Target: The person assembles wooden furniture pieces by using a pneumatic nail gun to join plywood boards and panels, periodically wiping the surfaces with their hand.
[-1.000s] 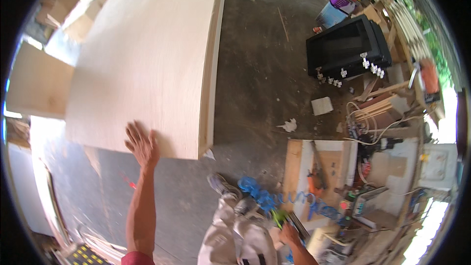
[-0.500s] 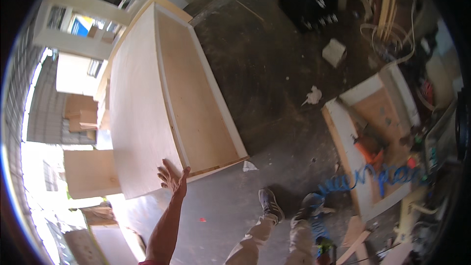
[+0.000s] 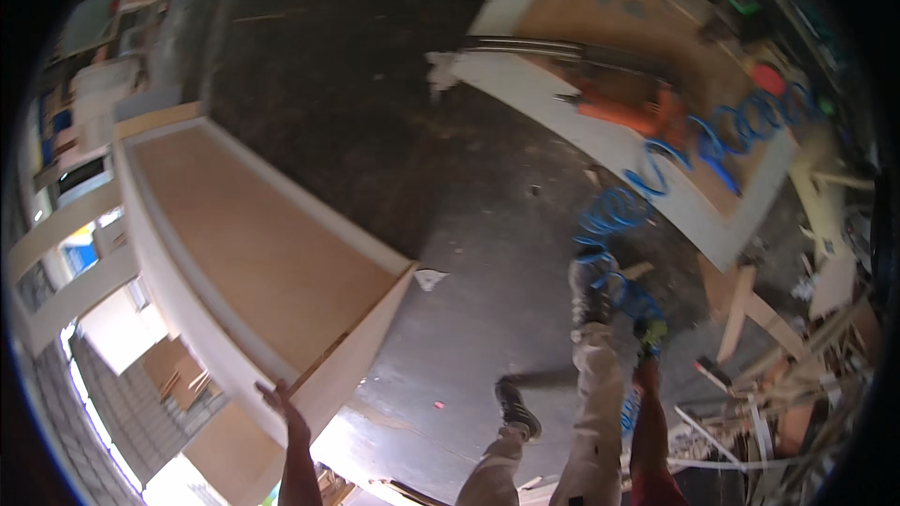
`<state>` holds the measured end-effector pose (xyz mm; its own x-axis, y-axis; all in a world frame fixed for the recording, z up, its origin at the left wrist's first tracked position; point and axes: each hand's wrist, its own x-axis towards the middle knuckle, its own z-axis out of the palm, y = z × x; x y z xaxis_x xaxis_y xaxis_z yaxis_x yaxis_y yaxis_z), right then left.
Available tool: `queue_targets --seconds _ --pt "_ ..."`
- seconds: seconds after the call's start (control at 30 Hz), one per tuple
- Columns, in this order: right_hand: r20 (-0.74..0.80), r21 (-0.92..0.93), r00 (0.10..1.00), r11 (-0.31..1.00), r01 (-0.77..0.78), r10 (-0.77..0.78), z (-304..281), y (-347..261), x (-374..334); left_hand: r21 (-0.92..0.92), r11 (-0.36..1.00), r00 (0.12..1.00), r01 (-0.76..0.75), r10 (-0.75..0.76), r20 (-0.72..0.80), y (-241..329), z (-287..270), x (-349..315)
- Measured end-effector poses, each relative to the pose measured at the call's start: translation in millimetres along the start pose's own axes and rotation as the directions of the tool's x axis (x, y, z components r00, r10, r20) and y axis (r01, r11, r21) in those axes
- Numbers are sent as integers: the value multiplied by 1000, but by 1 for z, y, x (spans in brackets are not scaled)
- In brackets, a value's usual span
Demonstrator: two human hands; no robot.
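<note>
At the lower left, my left hand (image 3: 287, 409) rests with fingers spread at the near corner of a long, shallow, pale wooden box frame (image 3: 352, 351), whose recessed brown panel (image 3: 272, 253) faces up. At the lower right, my right hand (image 3: 646, 375) is closed around a small green and dark tool (image 3: 649, 330). Its exact kind is too small and blurred to make out. Beside the tool lies a blue coiled hose (image 3: 614, 211), which runs up across a second white-edged wooden frame (image 3: 600, 145).
An orange tool (image 3: 623, 112) and dark metal bars (image 3: 534, 45) lie on the second frame. Wood offcuts (image 3: 741, 314) and a heap of thin strips (image 3: 787, 403) crowd the right. My shoes (image 3: 516, 408) stand on the dark floor (image 3: 459, 337). A white scrap (image 3: 430, 278) sits by the box corner.
The view has swung right, so the box sits lower and further left and the second frame looks closer. My right hand with the green tool has come into view; my left stays at the box corner.
</note>
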<state>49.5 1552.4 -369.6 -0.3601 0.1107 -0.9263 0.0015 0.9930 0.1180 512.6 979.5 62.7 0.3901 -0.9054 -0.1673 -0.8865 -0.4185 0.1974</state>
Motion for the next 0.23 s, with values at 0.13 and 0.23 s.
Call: queue_targets --seconds 0.13,0.23 --pt "-213 112 973 987 114 -88 -14 -22 17 -28 999 999 43 -43 -13 8 24 5" --pt "-253 130 967 990 60 -26 -34 -35 56 -201 975 995 89 -79 57 10 44 12"
